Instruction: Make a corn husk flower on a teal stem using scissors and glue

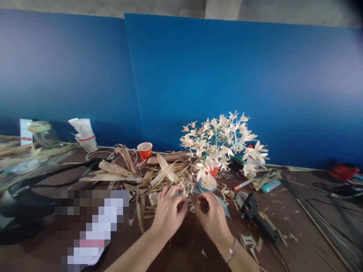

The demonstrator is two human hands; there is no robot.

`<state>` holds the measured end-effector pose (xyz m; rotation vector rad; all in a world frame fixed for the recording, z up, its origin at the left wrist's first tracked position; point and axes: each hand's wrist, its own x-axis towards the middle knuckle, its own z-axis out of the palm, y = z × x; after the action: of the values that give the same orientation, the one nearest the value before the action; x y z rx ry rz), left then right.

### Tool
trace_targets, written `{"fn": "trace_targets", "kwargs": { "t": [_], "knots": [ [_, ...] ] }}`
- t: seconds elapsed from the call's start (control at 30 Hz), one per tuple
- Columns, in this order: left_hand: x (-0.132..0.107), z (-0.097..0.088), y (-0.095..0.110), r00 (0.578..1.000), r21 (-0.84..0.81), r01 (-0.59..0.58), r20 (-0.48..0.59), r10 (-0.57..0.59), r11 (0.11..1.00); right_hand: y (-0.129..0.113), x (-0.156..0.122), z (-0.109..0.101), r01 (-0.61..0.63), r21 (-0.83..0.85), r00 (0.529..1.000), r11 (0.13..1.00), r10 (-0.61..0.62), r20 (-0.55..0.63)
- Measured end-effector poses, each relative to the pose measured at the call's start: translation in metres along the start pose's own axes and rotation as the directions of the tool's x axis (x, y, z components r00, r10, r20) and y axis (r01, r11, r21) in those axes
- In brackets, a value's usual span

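My left hand (168,211) and my right hand (211,217) meet low in the middle of a brown table (297,241), fingers curled in a pinch. Both touch a light blue strip (224,206) that runs between them; what else they pinch is too small to name. Just behind the hands lies a heap of dry corn husks (141,170). A bouquet of pale husk flowers on blue stems (224,145) stands in a red cup (214,170) beyond my right hand.
A black glue gun (255,215) lies right of my right hand, its cord trailing off. A red paper cup (145,150), stacked white cups (83,134), a glass jar (42,133), a pen (243,184) and a black helmet-like object (22,211) stand around. Blue panels (227,75) close the back.
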<state>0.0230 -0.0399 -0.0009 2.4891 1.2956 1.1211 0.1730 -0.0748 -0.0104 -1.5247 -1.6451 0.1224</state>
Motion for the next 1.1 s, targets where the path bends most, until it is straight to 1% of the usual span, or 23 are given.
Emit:
{"fn": "trace_targets", "kwargs": {
  "t": [0.1, 0.2, 0.3, 0.4, 0.43, 0.5, 0.57, 0.63, 0.7, 0.77, 0.83, 0.97, 1.03, 1.1],
  "knots": [
    [0.0, 0.0, 0.0, 0.998, -0.046, -0.047, 0.037, 0.049, 0.998, -0.004, 0.0, -0.001, 0.052, 0.087, 0.996, 0.995, -0.058, 0.063],
    [-0.001, 0.001, 0.004, 0.997, -0.041, -0.052, 0.061, 0.055, 0.998, -0.005, -0.002, 0.003, 0.064, 0.054, 0.995, 0.996, -0.068, 0.069],
    [-0.002, 0.001, 0.006, 0.998, 0.011, -0.034, 0.054, 0.033, 0.999, -0.004, -0.004, 0.007, 0.085, -0.003, 0.996, 0.996, -0.085, 0.022],
    [0.001, -0.003, 0.001, 1.0, 0.101, 0.013, 0.021, -0.015, 0.995, -0.004, -0.003, 0.007, 0.074, -0.056, 0.997, 0.996, -0.076, -0.033],
    [0.002, -0.005, -0.003, 0.999, 0.128, 0.034, 0.009, -0.035, 0.991, -0.004, -0.002, 0.006, 0.065, -0.064, 0.997, 0.996, -0.067, -0.029],
    [0.006, -0.01, -0.01, 0.998, 0.148, 0.045, 0.026, -0.049, 0.988, -0.003, -0.001, 0.003, 0.077, -0.048, 0.996, 0.996, -0.075, 0.043],
    [0.008, -0.016, -0.016, 0.995, 0.107, 0.003, 0.099, -0.013, 0.994, -0.003, 0.0, 0.001, 0.133, -0.018, 0.978, 0.991, -0.128, 0.163],
    [0.007, -0.021, -0.018, 0.979, 0.056, -0.044, 0.202, 0.032, 0.997, -0.002, -0.001, 0.0, 0.202, -0.01, 0.945, 0.979, -0.192, 0.263],
    [0.004, -0.026, -0.016, 0.948, 0.033, -0.081, 0.312, 0.067, 0.996, -0.002, -0.003, 0.0, 0.247, -0.026, 0.918, 0.969, -0.225, 0.326],
    [-0.001, -0.028, -0.013, 0.92, 0.046, -0.107, 0.383, 0.081, 0.993, -0.002, -0.005, 0.0, 0.269, -0.044, 0.905, 0.962, -0.236, 0.355],
    [-0.005, -0.029, -0.009, 0.913, 0.065, -0.127, 0.399, 0.091, 0.99, -0.003, -0.005, -0.001, 0.275, -0.068, 0.907, 0.959, -0.235, 0.35],
    [-0.006, -0.026, -0.007, 0.915, 0.098, -0.16, 0.389, 0.11, 0.982, -0.006, -0.004, -0.003, 0.275, -0.118, 0.916, 0.954, -0.222, 0.334],
    [-0.004, -0.024, -0.009, 0.916, 0.108, -0.151, 0.39, 0.097, 0.983, -0.007, -0.004, -0.003, 0.28, -0.122, 0.915, 0.952, -0.226, 0.335],
    [-0.001, -0.023, -0.012, 0.922, 0.077, -0.115, 0.38, 0.077, 0.99, -0.008, -0.003, -0.003, 0.287, -0.103, 0.915, 0.952, -0.24, 0.325]
  ]
}}
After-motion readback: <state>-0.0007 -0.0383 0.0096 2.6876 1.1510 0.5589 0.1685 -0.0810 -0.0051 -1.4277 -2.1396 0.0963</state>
